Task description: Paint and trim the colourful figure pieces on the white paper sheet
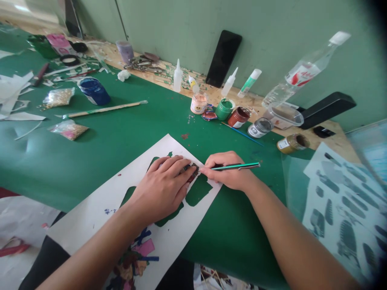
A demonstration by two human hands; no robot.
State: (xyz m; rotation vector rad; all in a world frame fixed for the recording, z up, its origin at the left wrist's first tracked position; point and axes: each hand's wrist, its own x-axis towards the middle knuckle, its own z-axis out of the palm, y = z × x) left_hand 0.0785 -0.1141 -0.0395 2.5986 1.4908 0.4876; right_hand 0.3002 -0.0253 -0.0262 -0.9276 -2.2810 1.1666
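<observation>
A white sheet (pixel 105 193) with cut-out openings lies on the green table cover (pixel 169 117). My left hand (pixel 165 185) lies flat on it, fingers spread and pointing right, over a small dark patterned piece (pixel 193 171) that shows partly between and beyond the fingertips. Close by on the right, my right hand (pixel 226 169) pinches a green and black pen (pixel 242 166), its tip hidden by the fingers at the sheet's right edge. Coloured scraps (pixel 133 262) rest on the sheet's lower part, partly behind my left forearm.
Open paint jars (pixel 224 109), a thin blue brush (pixel 244 135) and glue bottles (pixel 177 76) stand or lie beyond my hands. A blue jar (pixel 94 92) and a long brush (pixel 105 109) are at the left. A plastic bottle (pixel 302 74) leans at the right, above printed sheets (pixel 311 201).
</observation>
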